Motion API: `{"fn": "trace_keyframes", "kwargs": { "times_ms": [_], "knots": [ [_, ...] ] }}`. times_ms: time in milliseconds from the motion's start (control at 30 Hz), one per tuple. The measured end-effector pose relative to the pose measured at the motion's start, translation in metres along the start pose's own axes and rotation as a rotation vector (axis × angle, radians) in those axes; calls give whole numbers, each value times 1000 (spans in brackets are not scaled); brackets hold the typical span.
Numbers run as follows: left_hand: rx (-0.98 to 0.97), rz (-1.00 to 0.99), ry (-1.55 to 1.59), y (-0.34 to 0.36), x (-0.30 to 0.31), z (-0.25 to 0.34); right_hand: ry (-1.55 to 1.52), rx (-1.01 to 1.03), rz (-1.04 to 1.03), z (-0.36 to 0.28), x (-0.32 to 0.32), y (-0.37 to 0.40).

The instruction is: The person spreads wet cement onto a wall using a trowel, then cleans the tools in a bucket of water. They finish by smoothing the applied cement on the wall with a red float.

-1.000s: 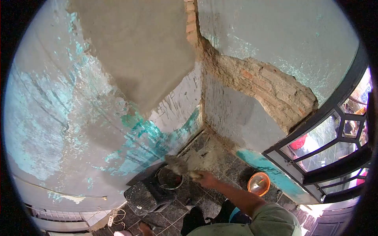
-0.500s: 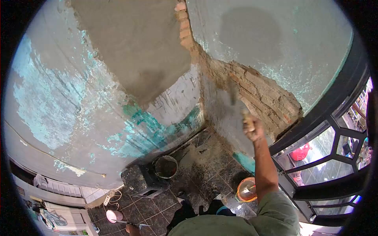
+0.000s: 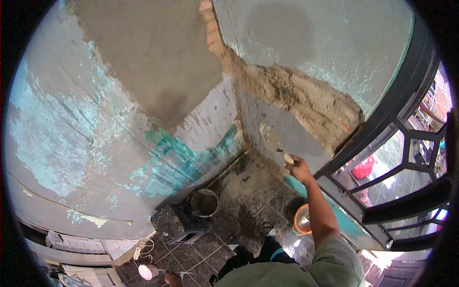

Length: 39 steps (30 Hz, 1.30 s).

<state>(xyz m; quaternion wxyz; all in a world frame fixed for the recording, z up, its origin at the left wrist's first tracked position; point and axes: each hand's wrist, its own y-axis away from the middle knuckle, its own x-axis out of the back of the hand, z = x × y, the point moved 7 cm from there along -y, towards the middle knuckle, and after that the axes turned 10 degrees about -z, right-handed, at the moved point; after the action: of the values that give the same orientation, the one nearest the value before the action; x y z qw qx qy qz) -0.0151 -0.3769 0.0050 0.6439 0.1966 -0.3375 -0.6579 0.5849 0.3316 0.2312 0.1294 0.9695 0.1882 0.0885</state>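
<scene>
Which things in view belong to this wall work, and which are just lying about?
Likely in the job:
- trowel in the right hand
- broken wall strip
- dark bucket
- orange bucket

Probably just lying about:
- white power strip and its cord
- pink-white container
- red object beyond the door

From my head view I see the right hand [image 3: 299, 169] gripping a trowel [image 3: 273, 138] in front of the broken wall patch [image 3: 306, 98], with the orange bucket [image 3: 302, 220] below the forearm and the dark bucket [image 3: 203, 203] beside a black stool [image 3: 178, 224].
</scene>
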Motion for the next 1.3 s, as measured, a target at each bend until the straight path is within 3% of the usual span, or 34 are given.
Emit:
{"fn": "trace_keyframes", "kwargs": {
  "times_ms": [67, 167, 233, 267, 300, 367, 433, 500, 567, 600, 700, 767, 833, 867, 900, 967, 1033, 1100, 1200, 1233, 1300],
  "knots": [
    [7, -92, -9, -18, -6, -5, 322, 10, 77, 19, -31, 0],
    [31, -333, 43, -43, -31, -22, 415, 227, 138, 130, -74, -27],
    [69, -635, 190, -69, -52, -51, 29, 116, 90, 198, -115, -28],
    [139, -462, 114, -62, -65, -52, -64, 21, 55, 219, -136, -24],
    [218, -292, 50, -13, -97, -32, -154, -77, 27, 240, -156, -19],
    [265, -277, 137, 23, -149, -22, -141, -358, -62, 276, -202, -3],
    [229, -481, 33, -27, -172, -60, -620, -392, -119, 361, -241, 1],
    [325, -544, 128, -21, -214, -75, -673, -492, -133, 409, -263, 8],
    [311, -612, 72, -9, -255, -85, -280, -639, -131, 435, -275, 16],
    [303, -604, -1, -7, -271, -90, -248, -685, -163, 438, -278, 22],
    [315, -564, -117, 2, -323, -106, -44, -701, -256, 441, -266, 22],
    [328, -546, -103, 33, -363, -88, -151, -748, -444, 477, -244, 2],
    [295, -566, -186, 47, -371, -90, -277, -636, -415, 495, -229, 17],
    [247, -613, -231, 30, -386, -100, -323, -448, -284, 481, -209, -3],
    [191, -667, -278, 18, -402, -107, 39, -681, -244, 427, -195, -20],
    [179, -680, -242, 20, -426, -115, 554, -208, -378, 474, -156, -57],
    [200, -655, -261, 18, -458, -124, 810, 29, -405, 501, -130, -87],
    [260, -580, -325, 7, -488, -148, 816, -39, -345, 525, -105, -122],
    [280, -703, -253, -46, -523, -231, 757, -275, -213, 536, -80, -164],
    [278, -636, -317, -45, -539, -242, 799, -182, -248, 550, -79, -178],
    [265, -513, -453, -37, -582, -244, 898, -219, -291, 577, -81, -208]
  ]
}}
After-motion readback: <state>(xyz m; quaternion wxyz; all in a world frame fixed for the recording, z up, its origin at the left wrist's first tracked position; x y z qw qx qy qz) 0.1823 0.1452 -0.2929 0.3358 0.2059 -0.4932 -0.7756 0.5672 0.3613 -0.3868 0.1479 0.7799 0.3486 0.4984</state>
